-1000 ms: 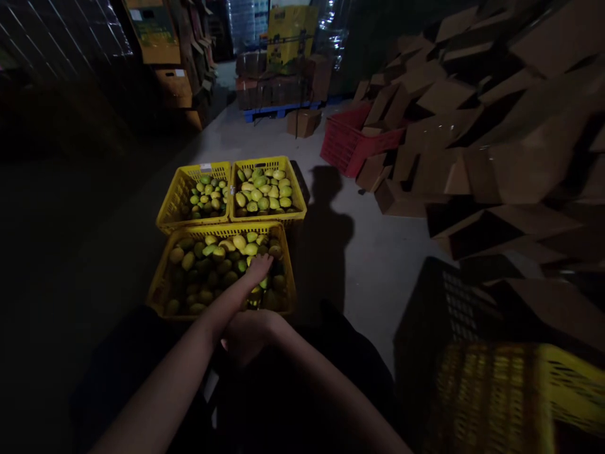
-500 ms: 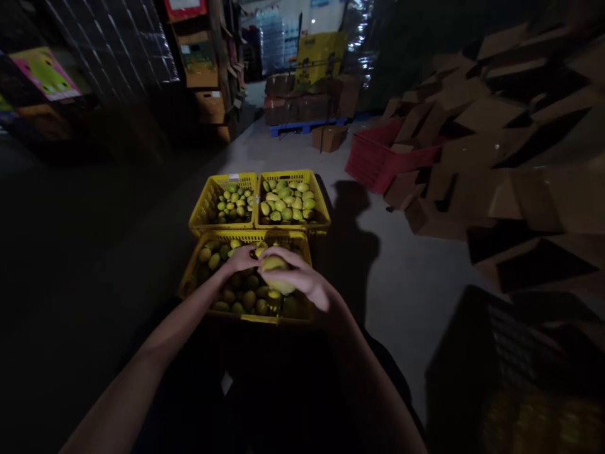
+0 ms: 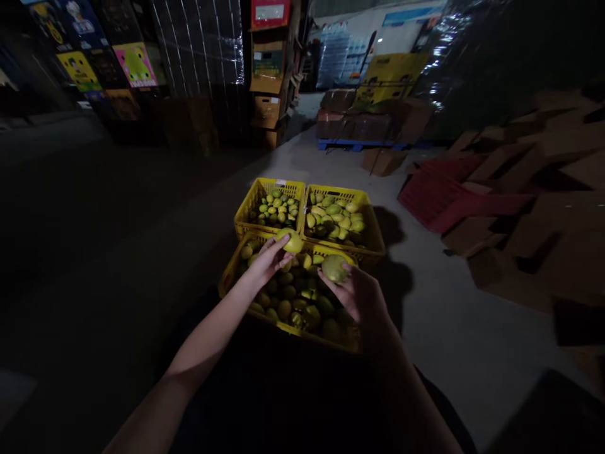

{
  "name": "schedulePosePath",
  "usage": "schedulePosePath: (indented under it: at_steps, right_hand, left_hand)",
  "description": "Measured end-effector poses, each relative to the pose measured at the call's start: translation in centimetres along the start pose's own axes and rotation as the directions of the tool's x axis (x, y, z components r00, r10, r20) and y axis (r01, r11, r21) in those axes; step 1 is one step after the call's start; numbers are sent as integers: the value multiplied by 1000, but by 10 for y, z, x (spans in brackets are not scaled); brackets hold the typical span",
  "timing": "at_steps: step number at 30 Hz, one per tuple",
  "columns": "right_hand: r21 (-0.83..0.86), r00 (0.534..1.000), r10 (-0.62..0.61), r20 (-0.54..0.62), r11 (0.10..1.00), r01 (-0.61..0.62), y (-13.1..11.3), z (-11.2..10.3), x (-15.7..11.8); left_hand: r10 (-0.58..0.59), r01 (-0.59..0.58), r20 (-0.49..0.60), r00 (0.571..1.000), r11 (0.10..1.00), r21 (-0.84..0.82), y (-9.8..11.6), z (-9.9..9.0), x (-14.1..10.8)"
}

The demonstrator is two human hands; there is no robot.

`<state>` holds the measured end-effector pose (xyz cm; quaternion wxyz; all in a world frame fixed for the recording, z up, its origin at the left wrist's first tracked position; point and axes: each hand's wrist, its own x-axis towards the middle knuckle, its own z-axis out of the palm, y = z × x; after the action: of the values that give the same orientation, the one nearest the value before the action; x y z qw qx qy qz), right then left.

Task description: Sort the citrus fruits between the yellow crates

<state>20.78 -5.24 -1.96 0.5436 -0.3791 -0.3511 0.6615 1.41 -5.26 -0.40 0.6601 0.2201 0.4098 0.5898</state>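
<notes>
My left hand (image 3: 268,261) is closed on a yellow-green mango (image 3: 290,241), held just above the back rim of the near yellow crate. To its right, my right hand (image 3: 363,294) grips a duller green mango (image 3: 334,268) over the same crate. That near crate (image 3: 293,329) holds many mangoes, mostly in shadow. Behind it stand two more yellow crates side by side. Smaller yellow and green fruit fill part of the back left crate (image 3: 243,202), and larger pale mangoes lie in the back right crate (image 3: 375,233).
On the right, a red crate (image 3: 432,202) lies among heaped cardboard boxes (image 3: 524,252). Farther back, cartons rest on a blue pallet (image 3: 350,145). Stacked fruit boxes (image 3: 267,82) and printed cartons (image 3: 135,65) stand at the back left. The light is dim.
The view has swung left, so the crates appear farther right. My left hand has come up with a mango in it. My right hand, still holding a mango, has moved apart from the left.
</notes>
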Motion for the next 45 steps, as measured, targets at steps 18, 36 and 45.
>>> schedulePosePath:
  at_steps: [18, 36, 45]
  right_hand:
    - [-55, 972, -228, -51, 973, 225, 1, 62, 5]
    - [155, 999, -9, 40, 988, 3, 14, 80, 9]
    - [139, 995, -27, 95, 990, 13, 20, 86, 10]
  left_hand:
    - [287, -310, 131, 949, 925, 218, 16, -4, -4]
    - [-2, 43, 91, 996, 893, -449, 29, -8, -4]
    - [25, -19, 12, 1000, 941, -339, 22, -2, -3]
